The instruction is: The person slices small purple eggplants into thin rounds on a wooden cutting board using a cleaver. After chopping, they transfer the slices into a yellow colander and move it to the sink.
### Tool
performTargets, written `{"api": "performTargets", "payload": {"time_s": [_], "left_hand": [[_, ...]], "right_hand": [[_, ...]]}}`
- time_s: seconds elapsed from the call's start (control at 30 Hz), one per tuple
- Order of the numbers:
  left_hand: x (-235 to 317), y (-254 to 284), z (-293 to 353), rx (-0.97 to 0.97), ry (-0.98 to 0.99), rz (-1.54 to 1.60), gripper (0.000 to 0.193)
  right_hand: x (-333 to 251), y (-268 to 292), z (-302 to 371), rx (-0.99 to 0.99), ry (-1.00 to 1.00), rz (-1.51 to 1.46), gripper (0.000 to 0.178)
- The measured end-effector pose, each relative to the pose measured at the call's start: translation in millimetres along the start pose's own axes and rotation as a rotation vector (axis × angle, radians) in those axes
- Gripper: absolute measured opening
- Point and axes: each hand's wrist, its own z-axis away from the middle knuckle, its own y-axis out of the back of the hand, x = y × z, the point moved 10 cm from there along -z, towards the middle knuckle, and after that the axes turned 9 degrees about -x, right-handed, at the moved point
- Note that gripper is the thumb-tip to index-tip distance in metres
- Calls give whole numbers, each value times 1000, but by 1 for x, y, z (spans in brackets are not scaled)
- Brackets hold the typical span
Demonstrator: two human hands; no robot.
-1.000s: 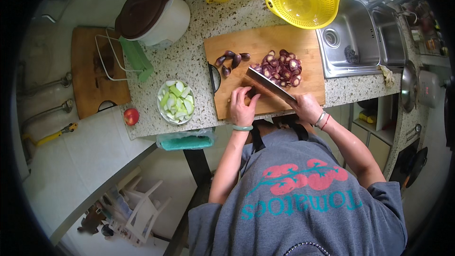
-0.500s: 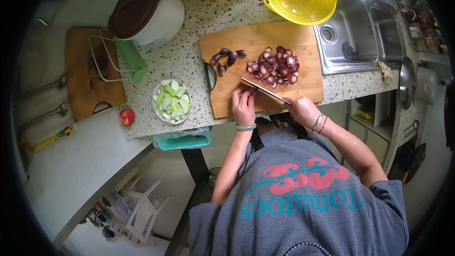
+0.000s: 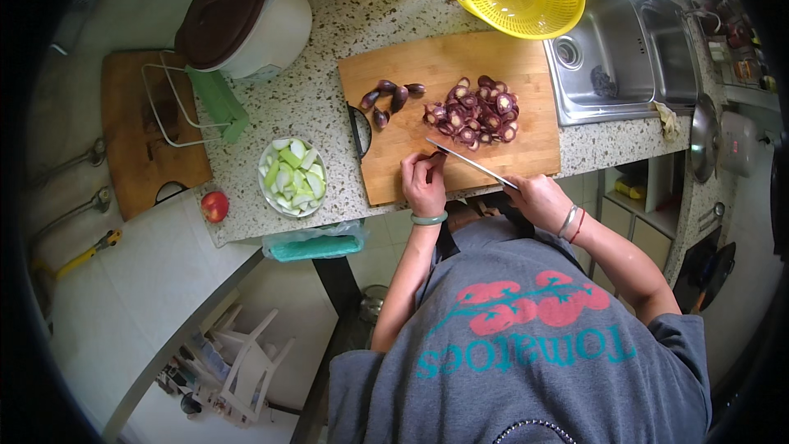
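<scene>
Slicing well here depends, by judgement, on how the two hands share the work. The person's right hand [image 3: 538,200] is wrapped round the handle of the knife [image 3: 472,164], whose blade slants over the near part of the wooden chopping board [image 3: 383,185], seen almost edge-on. The left hand [image 3: 425,187] has its fingertips gathered in a grip on a dark purple piece [image 3: 438,156], just beside the blade's far end; the fingers hide most of it, so how firmly it is pinched cannot be told.

A safe, even cut calls for curling those fingertips back, letting the knuckles guide the flat of the blade, and feeding the piece along in small steps to match the round slices [image 3: 477,113] heaped on the board's right side. Holding the blade upright should keep the thickness regular. The whole purple vegetables [image 3: 398,97] lie apart at the board's left. Because the slices sit close beyond the blade, pushing them farther back would likely give more working room.
</scene>
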Motion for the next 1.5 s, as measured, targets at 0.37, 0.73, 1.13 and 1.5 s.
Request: {"api": "performTargets", "payload": {"time_s": [0.37, 0.73, 1.13, 1.5], "left_hand": [[-12, -6, 5, -2, 49, 26, 13], [-5, -4, 2, -49, 1, -71, 15], [-11, -6, 7, -16, 11, -18, 13], [-8, -6, 5, -59, -11, -87, 15]], "right_hand": [[-4, 3, 8, 2, 6, -63, 22], [11, -27, -22, 76, 19, 55, 27], [-2, -3, 13, 82, 52, -31, 20], [17, -27, -14, 77, -2, 58, 21]]}}
